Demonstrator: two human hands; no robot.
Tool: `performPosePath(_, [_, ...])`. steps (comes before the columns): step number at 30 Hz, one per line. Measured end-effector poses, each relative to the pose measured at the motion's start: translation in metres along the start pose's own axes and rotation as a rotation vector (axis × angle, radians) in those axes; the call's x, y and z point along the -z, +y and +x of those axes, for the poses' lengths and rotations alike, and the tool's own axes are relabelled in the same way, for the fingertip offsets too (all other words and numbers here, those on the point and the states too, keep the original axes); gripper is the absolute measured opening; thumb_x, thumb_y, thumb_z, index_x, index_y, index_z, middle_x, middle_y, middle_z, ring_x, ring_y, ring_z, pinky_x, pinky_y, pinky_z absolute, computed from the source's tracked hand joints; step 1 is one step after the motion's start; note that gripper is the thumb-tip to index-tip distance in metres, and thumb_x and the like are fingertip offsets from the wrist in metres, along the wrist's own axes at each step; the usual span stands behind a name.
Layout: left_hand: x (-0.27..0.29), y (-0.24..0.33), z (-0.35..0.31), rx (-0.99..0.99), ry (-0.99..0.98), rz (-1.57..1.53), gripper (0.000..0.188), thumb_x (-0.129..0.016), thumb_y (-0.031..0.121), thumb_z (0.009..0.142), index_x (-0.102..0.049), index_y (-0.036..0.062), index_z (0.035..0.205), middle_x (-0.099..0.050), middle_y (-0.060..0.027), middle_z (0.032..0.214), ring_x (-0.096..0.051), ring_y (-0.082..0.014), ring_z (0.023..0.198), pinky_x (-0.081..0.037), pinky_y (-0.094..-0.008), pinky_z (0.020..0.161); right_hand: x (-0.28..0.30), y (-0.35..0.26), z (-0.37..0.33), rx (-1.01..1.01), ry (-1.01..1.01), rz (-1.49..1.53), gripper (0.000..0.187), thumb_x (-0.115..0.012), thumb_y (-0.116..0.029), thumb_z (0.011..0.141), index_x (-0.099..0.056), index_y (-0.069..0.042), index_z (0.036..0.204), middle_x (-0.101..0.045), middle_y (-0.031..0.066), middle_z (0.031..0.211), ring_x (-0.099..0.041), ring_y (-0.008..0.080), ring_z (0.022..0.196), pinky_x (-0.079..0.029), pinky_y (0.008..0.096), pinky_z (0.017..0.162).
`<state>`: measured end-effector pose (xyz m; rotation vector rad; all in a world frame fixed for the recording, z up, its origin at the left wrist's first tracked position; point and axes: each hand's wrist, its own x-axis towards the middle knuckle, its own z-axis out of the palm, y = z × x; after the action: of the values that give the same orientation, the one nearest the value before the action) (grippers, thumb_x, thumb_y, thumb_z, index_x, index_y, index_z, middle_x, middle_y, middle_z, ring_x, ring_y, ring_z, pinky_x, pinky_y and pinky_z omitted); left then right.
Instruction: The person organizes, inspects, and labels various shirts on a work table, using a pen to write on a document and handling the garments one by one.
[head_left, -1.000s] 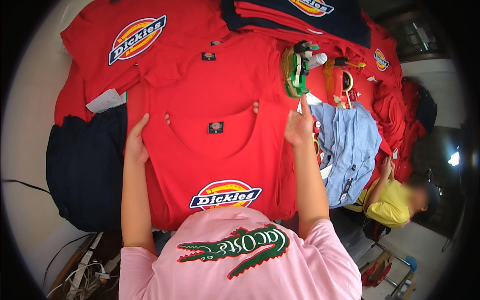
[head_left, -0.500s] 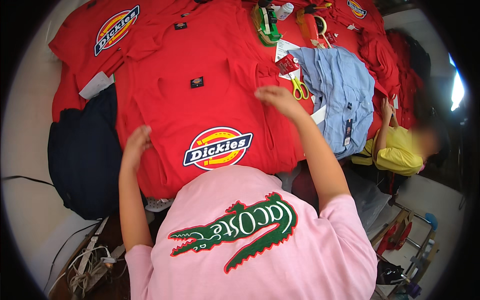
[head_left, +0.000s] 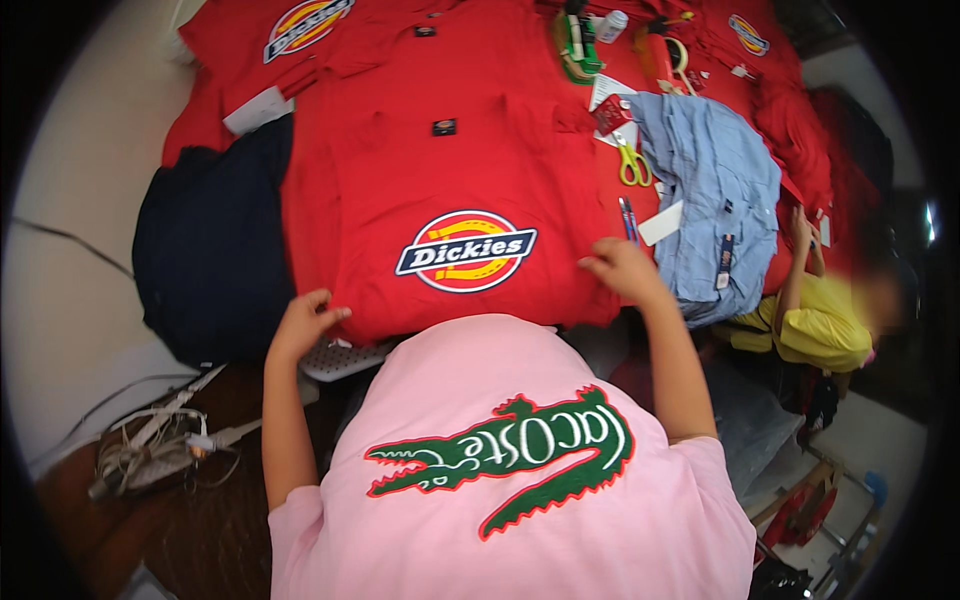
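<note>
In front of me lies a folded red T-shirt (head_left: 380,220) with a printed chest logo and a dark neck label, on top of more red shirts. My left hand (head_left: 306,322) is at its near left corner, thumb and forefinger apart and slightly bent beside the cloth. At the near right edge, my right hand (head_left: 628,268) has its loosely bent fingers over the red fabric, pointing inward. Neither hand visibly grips the shirt. Yellow-green scissors (head_left: 633,166) and thin pens (head_left: 628,218) lie beyond my right hand.
Dark navy cloth (head_left: 215,240) hangs at the left; folded light-blue garments (head_left: 715,190) lie at the right. Green (head_left: 578,45) and red (head_left: 655,55) tape dispensers stand farther back. Tangled cables (head_left: 150,455) are below left. A person in yellow (head_left: 825,320) works at the right.
Both hands have come nearer me along the shirt's sides, to its near corners. My view has shifted, so the red shirts appear higher and farther right. The pens now show.
</note>
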<state>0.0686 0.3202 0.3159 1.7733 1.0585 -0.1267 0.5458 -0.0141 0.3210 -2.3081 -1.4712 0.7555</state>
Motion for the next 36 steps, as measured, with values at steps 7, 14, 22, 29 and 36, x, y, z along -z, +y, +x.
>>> performPosePath(7, [0.029,-0.052,0.024,0.088,-0.005,-0.204,0.019,-0.086,0.017,0.091,-0.07,0.0088,0.086,-0.065,0.0065,0.081,-0.056,-0.0062,0.078,-0.046,-0.0247,0.077,0.003,0.089,-0.001,-0.245,0.107,0.401,0.03,-0.08,-0.025,0.099,-0.071,0.002,0.09,-0.056,-0.0018,0.077,-0.051,0.0098,0.075,-0.043,0.0307,0.07])
performPosePath(14, [0.015,-0.047,0.012,0.141,-0.001,-0.253,0.019,-0.089,0.015,0.087,-0.076,0.0067,0.097,-0.074,0.0017,0.089,-0.067,-0.0084,0.082,-0.053,-0.0261,0.078,-0.009,0.095,-0.002,-0.255,0.033,0.511,0.025,-0.082,-0.024,0.098,-0.071,-0.002,0.095,-0.059,-0.0056,0.079,-0.052,0.0069,0.074,-0.042,0.0274,0.068])
performPosePath(22, [-0.002,-0.038,-0.034,0.155,0.06,-0.266,0.028,-0.088,0.018,0.089,-0.078,0.0012,0.11,-0.076,-0.0001,0.093,-0.068,-0.0099,0.088,-0.053,-0.0267,0.083,0.01,0.049,-0.047,-0.355,-0.112,0.621,0.029,-0.084,-0.024,0.095,-0.074,-0.005,0.115,-0.07,-0.0042,0.092,-0.064,0.0068,0.088,-0.05,0.0254,0.078])
performPosePath(29, [0.068,0.007,-0.084,-0.166,0.037,-0.461,0.016,-0.085,0.014,0.087,-0.078,0.0023,0.096,-0.077,-0.0047,0.096,-0.068,-0.0134,0.092,-0.051,-0.0292,0.09,0.087,0.052,-0.087,-0.113,-0.004,0.878,0.019,-0.08,-0.023,0.095,-0.069,-0.007,0.098,-0.069,-0.0036,0.092,-0.062,0.0069,0.09,-0.046,0.0249,0.085])
performPosePath(36, [0.176,0.129,-0.014,-0.521,0.204,-0.378,0.021,-0.08,0.024,0.096,-0.072,0.0047,0.103,-0.069,-0.002,0.102,-0.062,-0.0117,0.098,-0.048,-0.0286,0.092,0.211,-0.004,0.003,0.121,0.427,0.641,0.019,-0.077,-0.025,0.099,-0.07,-0.007,0.101,-0.062,-0.0049,0.094,-0.054,0.0055,0.092,-0.041,0.0244,0.083])
